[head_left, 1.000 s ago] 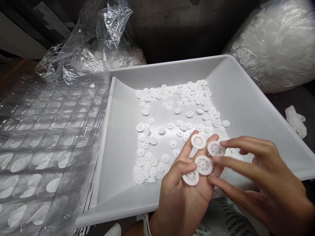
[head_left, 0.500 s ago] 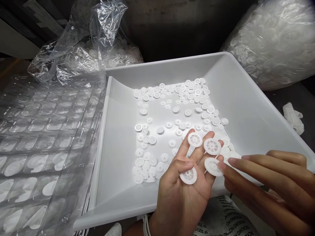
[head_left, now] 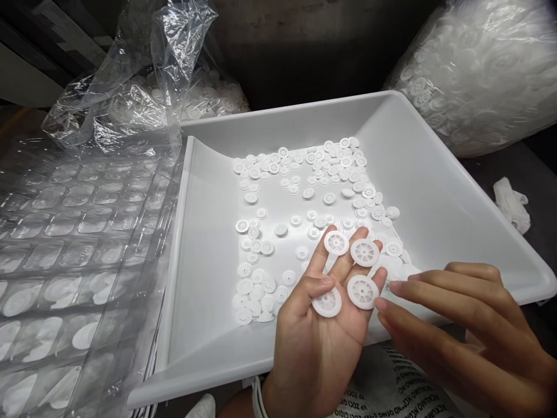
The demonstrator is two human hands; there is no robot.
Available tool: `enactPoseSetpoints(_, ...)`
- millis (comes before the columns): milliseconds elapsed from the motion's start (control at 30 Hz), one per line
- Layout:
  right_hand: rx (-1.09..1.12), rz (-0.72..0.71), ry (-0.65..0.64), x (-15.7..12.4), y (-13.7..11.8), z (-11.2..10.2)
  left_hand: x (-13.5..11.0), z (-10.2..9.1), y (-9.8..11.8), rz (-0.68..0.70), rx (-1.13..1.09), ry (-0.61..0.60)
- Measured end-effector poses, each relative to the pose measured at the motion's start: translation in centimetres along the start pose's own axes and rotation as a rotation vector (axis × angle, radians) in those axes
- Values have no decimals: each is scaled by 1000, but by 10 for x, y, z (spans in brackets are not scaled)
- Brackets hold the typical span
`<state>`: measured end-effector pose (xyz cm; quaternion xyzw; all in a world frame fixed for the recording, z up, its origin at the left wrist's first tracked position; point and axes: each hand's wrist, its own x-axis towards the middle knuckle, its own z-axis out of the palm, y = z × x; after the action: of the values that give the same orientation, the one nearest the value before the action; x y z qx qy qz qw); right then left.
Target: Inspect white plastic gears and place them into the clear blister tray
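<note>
My left hand (head_left: 319,342) lies palm up over a white plastic tray (head_left: 435,197), with several small white spoked plastic discs resting on its palm and fingers. One disc (head_left: 362,292) sits near the base of the fingers, and another (head_left: 326,302) lies by the thumb. My right hand (head_left: 456,319) is open, its fingertips close beside the disc near the finger base, holding nothing. Many loose discs (head_left: 281,230) lie scattered flat across the tray floor, and some are hidden beneath my left hand.
Stacked clear plastic blister trays (head_left: 87,261) lie left of the tray. Bags of white discs stand behind it, at back left (head_left: 130,98) and back right (head_left: 474,81). A crumpled white cloth (head_left: 511,204) lies right, and a printed sack (head_left: 391,386) lies below the tray.
My right hand has dropped lower and moved off the discs. The disc near my left finger base slid right, then back. The whole view has shifted slightly.
</note>
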<state>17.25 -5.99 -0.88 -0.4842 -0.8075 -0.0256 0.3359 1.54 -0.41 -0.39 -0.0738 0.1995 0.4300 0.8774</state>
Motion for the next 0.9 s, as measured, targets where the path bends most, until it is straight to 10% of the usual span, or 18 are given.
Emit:
enactPoseSetpoints(533, -60, 36, 41, 30, -27, 24, -1, -1, 3, -75, 62, -18)
enactPoseSetpoints(900, -64, 206, 241, 27, -17, 17, 11, 2, 19, 71, 400, 229)
